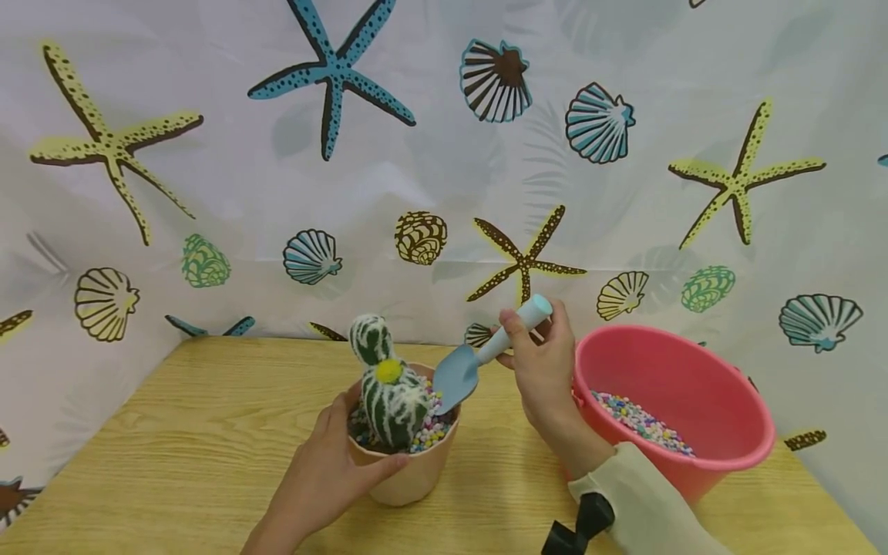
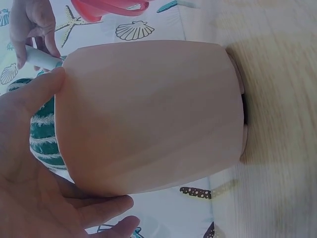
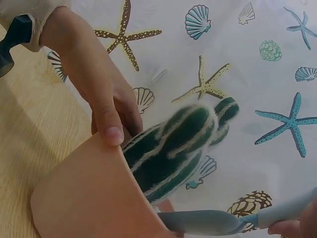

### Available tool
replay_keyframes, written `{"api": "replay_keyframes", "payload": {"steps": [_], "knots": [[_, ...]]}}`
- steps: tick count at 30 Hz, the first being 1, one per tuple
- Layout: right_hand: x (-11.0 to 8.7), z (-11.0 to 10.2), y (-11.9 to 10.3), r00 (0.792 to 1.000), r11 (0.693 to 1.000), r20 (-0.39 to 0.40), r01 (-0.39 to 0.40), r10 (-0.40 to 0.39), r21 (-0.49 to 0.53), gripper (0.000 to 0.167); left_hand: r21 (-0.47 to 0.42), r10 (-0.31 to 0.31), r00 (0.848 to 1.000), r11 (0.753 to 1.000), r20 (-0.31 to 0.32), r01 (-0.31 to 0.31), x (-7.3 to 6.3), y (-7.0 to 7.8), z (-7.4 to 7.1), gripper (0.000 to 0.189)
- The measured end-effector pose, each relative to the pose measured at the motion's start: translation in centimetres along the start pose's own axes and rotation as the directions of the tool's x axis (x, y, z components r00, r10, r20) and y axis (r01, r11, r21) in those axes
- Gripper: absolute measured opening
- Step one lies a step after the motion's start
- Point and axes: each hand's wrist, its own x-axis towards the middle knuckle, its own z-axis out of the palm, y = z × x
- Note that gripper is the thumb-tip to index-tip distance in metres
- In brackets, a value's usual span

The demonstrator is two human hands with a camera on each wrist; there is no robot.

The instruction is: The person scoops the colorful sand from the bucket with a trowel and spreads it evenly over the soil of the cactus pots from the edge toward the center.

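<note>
So we're looking at a striped cactus (image 1: pixel 391 412) with a yellow flower (image 1: pixel 388 371), and it's standing in a peach pot (image 1: pixel 409 479) between our two hands, right up against the left one. Colourful pebbles (image 1: pixel 428 441) are lying round its base. Our left hand (image 1: pixel 338 456) is curling round the pot's left side, thumb at the near rim, and we're guessing that's for bracing it. Our right hand (image 1: pixel 544 371) is gripping a light-blue trowel (image 1: pixel 458 379) by the handle, the blade sloping down over the pot's right rim; that tilt is probably letting stuff slide inward. We can't tell if the tip's touching anything. A pink bucket (image 1: pixel 701 378) holding more pebbles (image 1: pixel 641 422) is sitting just right of that hand, presumably for easy reach. Pot and bucket are resting on a wooden counter (image 1: pixel 208 424).
</note>
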Motion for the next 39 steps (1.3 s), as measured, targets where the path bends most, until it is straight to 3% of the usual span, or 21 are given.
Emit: {"api": "replay_keyframes", "payload": {"steps": [7, 15, 19, 22, 28, 39], "knots": [[0.2, -0.2, -1.0, 0.998, 0.998, 0.012, 0.056, -0.057, 0.010, 0.019, -0.013, -0.001, 1.000, 1.000, 0.024, 0.001, -0.1, -0.3, -0.3, 0.112], [0.0, 0.3, -0.6, 0.996, 1.000, 0.078, -0.029, 0.030, -0.012, 0.021, -0.016, -0.011, 0.999, 1.000, 0.032, 0.012, 0.0, -0.7, -0.1, 0.114], [0.1, -0.1, -0.8, 0.997, 0.998, 0.077, -0.012, 0.017, -0.065, 0.020, -0.010, -0.007, 0.999, 1.000, 0.033, 0.007, -0.1, -0.7, 0.0, 0.114], [0.1, -0.3, -1.3, 0.998, 0.999, 0.062, -0.008, 0.011, -0.054, 0.018, -0.001, -0.004, 0.999, 1.000, 0.032, 0.004, -0.1, -0.6, 0.0, 0.113], [-0.4, -0.2, -1.6, 0.991, 0.995, 0.117, -0.058, 0.067, -0.082, 0.018, 0.001, -0.003, 1.000, 1.000, 0.019, 0.003, 0.0, -0.5, 0.0, 0.113], [-0.1, -0.6, -1.7, 0.994, 0.995, 0.099, -0.040, 0.050, -0.094, 0.018, 0.007, -0.027, 1.000, 1.000, 0.002, 0.027, 0.0, -0.1, 0.2, 0.114]]}}
